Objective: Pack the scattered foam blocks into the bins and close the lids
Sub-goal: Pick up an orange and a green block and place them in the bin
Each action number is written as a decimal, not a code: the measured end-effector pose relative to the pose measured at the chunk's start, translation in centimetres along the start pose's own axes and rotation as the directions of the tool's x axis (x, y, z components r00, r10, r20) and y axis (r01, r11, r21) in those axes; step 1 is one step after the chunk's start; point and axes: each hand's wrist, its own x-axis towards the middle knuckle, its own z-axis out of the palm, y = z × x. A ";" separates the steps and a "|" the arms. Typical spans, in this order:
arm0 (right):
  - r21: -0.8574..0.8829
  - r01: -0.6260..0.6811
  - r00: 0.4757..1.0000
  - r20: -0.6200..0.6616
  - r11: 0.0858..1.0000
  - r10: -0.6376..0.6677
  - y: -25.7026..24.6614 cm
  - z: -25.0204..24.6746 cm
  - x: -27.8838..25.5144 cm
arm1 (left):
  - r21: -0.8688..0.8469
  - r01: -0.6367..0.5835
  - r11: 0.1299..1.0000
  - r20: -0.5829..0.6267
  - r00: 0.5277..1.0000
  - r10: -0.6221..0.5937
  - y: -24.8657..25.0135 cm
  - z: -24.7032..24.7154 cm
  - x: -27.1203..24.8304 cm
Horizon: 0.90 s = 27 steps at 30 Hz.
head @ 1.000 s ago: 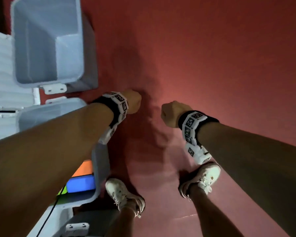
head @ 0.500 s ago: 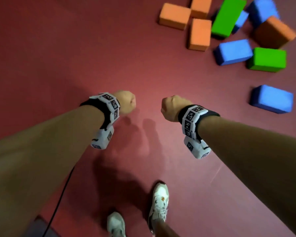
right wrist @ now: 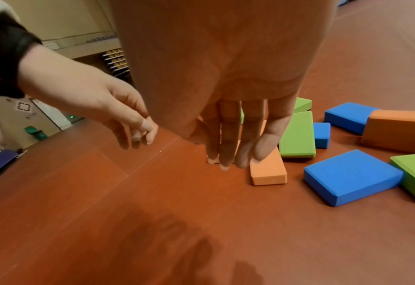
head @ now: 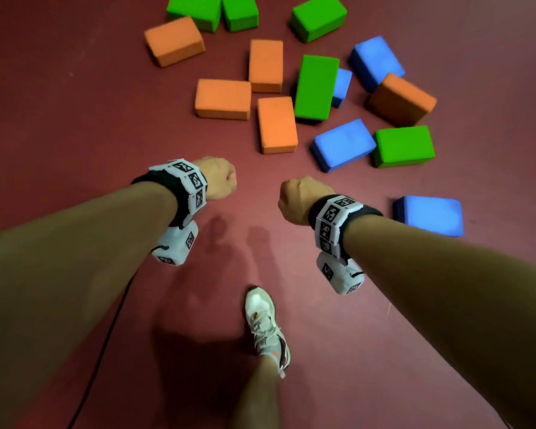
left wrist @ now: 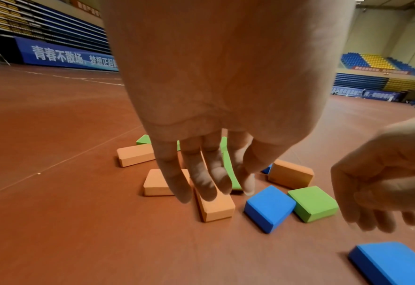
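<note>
We hold both arms out over the dark red sports floor point(head: 75, 119), and neither hand carries anything. Our left hand point(head: 218, 178) hangs with its fingers point(left wrist: 201, 179) loosely extended and pointing down, released; our right hand point(head: 300, 198) hangs the same way, its fingers point(right wrist: 228, 142) relaxed and apart from every block.

We take as our landmark the nearest orange rectangular foam block point(head: 277, 124), which lies flat on the floor just ahead of both hands. Touching its far left corner lies a second orange foam block point(head: 222, 99), and beyond it a third orange foam block point(head: 265, 65). Just to its right, a long green foam block point(head: 316, 86) rests tilted, partly covering a small blue foam block point(head: 341, 86). Nearer to us on its right, a blue foam block point(head: 342, 144) touches a green foam block point(head: 403, 146). Well to the right of the landmark, and apart from the pile, lies a lone blue foam block point(head: 429, 215), close beside our right wrist. Farther away lie more green, orange and blue blocks.

Behind the landmark block, towards us, one white trainer point(head: 265, 320) stands on the floor, and a thin black cable point(head: 106, 345) hangs below our left arm.
</note>
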 end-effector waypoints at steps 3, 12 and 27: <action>0.022 0.002 0.999 0.040 1.000 -0.003 1.9 -2.6 4.4 | -0.029 -0.004 1.000 0.013 1.000 0.004 0.4 -3.8 4.7; 0.130 -0.031 0.993 0.113 0.991 0.016 11.1 -7.9 15.9 | 0.160 -0.064 0.985 0.090 0.995 0.050 4.5 -10.9 20.6; 0.080 -0.056 0.997 0.057 0.995 0.052 26.1 -14.5 42.4 | 0.094 0.114 0.989 0.152 0.980 -0.127 4.8 -15.5 48.9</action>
